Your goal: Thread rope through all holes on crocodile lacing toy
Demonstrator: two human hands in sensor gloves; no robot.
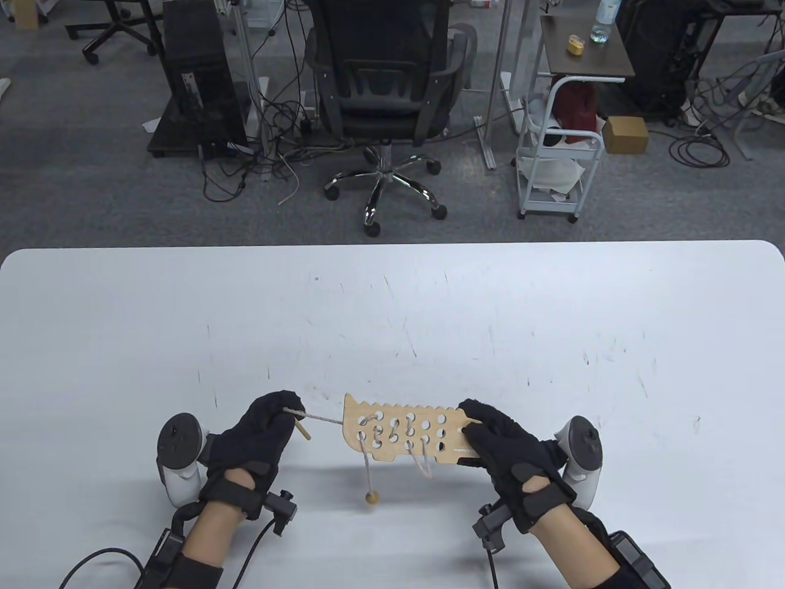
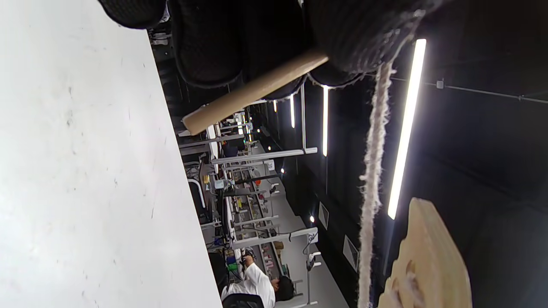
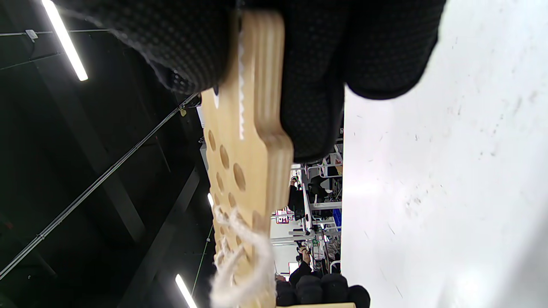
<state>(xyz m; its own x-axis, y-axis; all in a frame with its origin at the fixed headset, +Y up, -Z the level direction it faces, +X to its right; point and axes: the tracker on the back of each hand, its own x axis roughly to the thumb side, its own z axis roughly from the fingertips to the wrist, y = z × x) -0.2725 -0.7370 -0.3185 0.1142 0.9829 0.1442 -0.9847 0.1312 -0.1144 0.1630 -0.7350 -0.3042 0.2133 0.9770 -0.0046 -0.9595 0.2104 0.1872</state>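
The wooden crocodile board is held just above the table, lengthwise left to right. My right hand grips its right end, fingers curled round the wood. The pale rope runs taut from the board's left end to my left hand, which pinches the rope together with its wooden needle. Rope is laced through several holes at the board's left part; a loop hangs below. The rope's tail with a wooden bead dangles down to the table.
The white table stretches wide beyond the hands. Past its far edge stand an office chair, a white cart and cables on the floor. Several holes at the board's right part carry no rope.
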